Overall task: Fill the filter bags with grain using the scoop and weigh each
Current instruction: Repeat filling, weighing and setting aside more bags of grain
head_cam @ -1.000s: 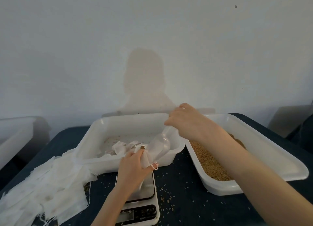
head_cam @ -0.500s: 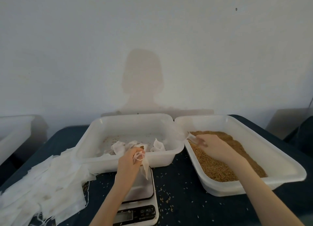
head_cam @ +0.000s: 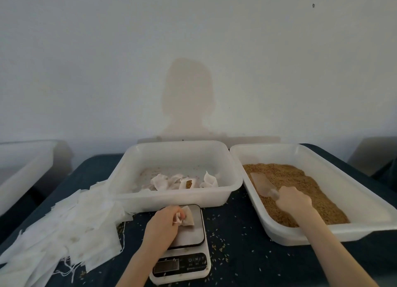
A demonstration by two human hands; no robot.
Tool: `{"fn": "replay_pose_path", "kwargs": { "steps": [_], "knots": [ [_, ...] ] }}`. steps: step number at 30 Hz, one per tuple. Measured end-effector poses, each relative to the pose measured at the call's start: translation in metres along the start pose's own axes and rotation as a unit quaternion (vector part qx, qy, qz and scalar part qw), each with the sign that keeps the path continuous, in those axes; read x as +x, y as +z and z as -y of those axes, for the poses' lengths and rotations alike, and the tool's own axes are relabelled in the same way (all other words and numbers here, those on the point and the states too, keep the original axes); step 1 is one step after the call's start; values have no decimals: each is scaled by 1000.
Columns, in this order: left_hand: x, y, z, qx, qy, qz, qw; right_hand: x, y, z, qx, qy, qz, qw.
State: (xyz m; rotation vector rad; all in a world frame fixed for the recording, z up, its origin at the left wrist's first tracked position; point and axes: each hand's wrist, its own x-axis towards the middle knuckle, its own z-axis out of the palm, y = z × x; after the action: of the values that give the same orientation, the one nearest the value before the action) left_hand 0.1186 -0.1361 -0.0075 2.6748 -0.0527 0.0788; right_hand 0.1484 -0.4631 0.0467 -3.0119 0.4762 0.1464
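Left hand (head_cam: 163,221) curled, pinching — right hand (head_cam: 293,200) fisted, gripping, forearm stretched forward.

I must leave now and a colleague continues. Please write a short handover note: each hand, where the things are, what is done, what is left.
Left hand pinches a small filter bag on the scale platform.
Right hand grips the scoop, which lies on the grain in the right tray.
Done: some filled bags lie in the middle tray.
Left: read the weight (display unreadable here), then fill the empty bags piled at left.
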Motion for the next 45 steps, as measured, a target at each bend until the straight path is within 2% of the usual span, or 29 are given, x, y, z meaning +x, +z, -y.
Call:
{"fn": "replay_pose_path", "kwargs": {
  "steps": [3, 8, 11, 13, 15, 17, 19, 23, 27, 36, 45],
  "knots": [
    [-6, -2, 9, -31, 44, -8, 999, 0, -1, 2, -22, -2, 5, 1000],
    [-19, -13, 28, -230, 35, -25, 972, -8, -8, 10, -66, 22, -2, 998],
    [-25, -16, 44, -331, 14, -43, 943, -19, -13, 26, -16, -7, -111, 994],
    [-28, -15, 53, -385, 5, -58, 921, -31, -16, 42, 71, -80, -213, 971],
    [-29, -12, 59, -420, 0, -79, 904, -46, -13, 61, 99, -170, -253, 947],
    [-30, -8, 65, -416, -16, -106, 903, -58, 1, 80, 100, -236, -229, 939],
    [-31, -1, 70, -385, -36, -135, 912, -64, 24, 95, 109, -256, -190, 942],
    [-33, 8, 79, -341, -70, -182, 920, -61, 71, 109, 151, -225, -107, 957],
    [-33, 11, 81, -315, -75, -184, 928, -57, 98, 111, 179, -184, -44, 966],
    [-31, 15, 82, -243, -70, -145, 957, -52, 107, 104, 215, -181, -20, 960],
    [-32, 16, 82, -211, -71, -131, 966, -50, 111, 101, 276, -163, -24, 947]
  ]
}}
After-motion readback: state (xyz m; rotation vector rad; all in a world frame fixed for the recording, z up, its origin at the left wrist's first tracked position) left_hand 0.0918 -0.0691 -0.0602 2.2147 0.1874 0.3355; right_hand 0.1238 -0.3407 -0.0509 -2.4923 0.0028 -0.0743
